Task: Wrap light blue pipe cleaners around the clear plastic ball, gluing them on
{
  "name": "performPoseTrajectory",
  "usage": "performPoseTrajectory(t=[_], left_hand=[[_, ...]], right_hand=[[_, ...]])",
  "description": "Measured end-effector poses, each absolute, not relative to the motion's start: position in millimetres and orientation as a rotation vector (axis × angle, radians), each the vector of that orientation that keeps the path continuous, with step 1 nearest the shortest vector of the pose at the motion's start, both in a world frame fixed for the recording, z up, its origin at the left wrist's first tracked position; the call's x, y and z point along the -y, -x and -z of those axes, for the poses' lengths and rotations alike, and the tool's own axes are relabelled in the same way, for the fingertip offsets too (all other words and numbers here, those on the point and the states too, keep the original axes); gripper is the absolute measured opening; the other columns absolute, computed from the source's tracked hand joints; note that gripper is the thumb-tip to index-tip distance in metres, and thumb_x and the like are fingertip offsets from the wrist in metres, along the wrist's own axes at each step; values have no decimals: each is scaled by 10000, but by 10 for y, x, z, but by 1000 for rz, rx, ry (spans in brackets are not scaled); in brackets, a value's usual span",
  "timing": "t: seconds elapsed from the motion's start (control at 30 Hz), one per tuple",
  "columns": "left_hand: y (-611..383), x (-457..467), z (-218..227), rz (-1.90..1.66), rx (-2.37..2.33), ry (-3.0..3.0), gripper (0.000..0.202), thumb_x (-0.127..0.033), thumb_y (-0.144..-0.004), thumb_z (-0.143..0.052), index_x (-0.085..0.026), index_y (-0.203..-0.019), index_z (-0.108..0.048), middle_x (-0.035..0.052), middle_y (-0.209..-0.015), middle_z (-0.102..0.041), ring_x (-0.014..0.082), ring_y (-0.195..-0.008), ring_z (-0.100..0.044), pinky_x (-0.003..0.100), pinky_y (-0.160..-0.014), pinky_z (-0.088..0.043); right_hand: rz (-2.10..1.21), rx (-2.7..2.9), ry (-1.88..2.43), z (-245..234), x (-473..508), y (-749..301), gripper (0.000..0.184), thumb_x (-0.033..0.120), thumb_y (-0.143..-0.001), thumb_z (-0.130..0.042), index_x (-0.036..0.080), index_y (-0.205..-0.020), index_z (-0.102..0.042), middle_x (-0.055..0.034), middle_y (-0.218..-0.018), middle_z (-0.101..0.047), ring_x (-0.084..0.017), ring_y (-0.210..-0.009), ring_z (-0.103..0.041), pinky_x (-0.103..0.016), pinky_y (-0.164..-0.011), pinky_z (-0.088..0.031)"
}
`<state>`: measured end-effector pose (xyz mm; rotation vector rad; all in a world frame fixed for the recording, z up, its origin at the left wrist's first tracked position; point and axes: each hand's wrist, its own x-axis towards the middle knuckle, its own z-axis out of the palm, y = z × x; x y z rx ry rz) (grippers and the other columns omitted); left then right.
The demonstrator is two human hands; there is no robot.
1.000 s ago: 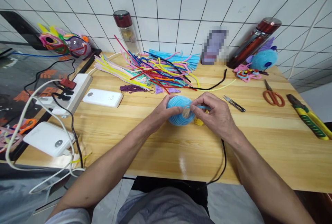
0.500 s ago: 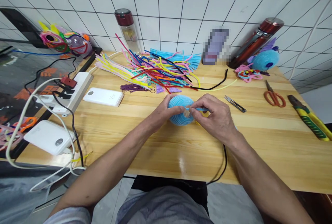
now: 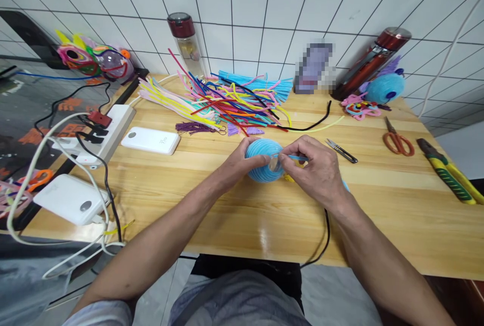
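Observation:
A light blue ball wound with pipe cleaner (image 3: pixel 262 161) rests on the wooden table (image 3: pixel 234 205) in the middle. My left hand (image 3: pixel 237 160) cups its left side, fingers curled round it. My right hand (image 3: pixel 313 169) pinches a blue pipe cleaner end (image 3: pixel 297 157) against the ball's right side, where a clear patch of the ball shows. A small yellow piece (image 3: pixel 289 178) peeks out under my right hand.
A heap of coloured pipe cleaners (image 3: pixel 223 99) lies behind the ball. Small snips (image 3: pixel 341 150), orange scissors (image 3: pixel 396 139) and pliers (image 3: pixel 449 171) lie right. Two white power banks (image 3: pixel 150 139) (image 3: pixel 68 199), a power strip (image 3: pixel 108 132) and cables sit left. Bottles stand by the wall.
My hands and the ball have barely shifted; the right fingers have moved slightly along the blue pipe cleaner at the ball's side.

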<state>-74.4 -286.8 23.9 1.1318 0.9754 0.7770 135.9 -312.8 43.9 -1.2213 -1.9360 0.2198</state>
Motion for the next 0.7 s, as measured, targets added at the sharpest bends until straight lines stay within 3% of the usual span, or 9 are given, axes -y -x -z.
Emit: performPoseTrajectory(t=[0.7], left_hand=[[737,2897,-275,-769,-979,-1156,779,-480,-733,-862,-194,-1384,-544,102,-1328,-671,350,-1295,-615,464,-1083,-494]], right_hand=[[-278,1972,1142,-473,3144,-1368,138,186,-920,-678,264,-808,-699,-23,-779,-737,-199,-719,-674,-355,-670,-529]])
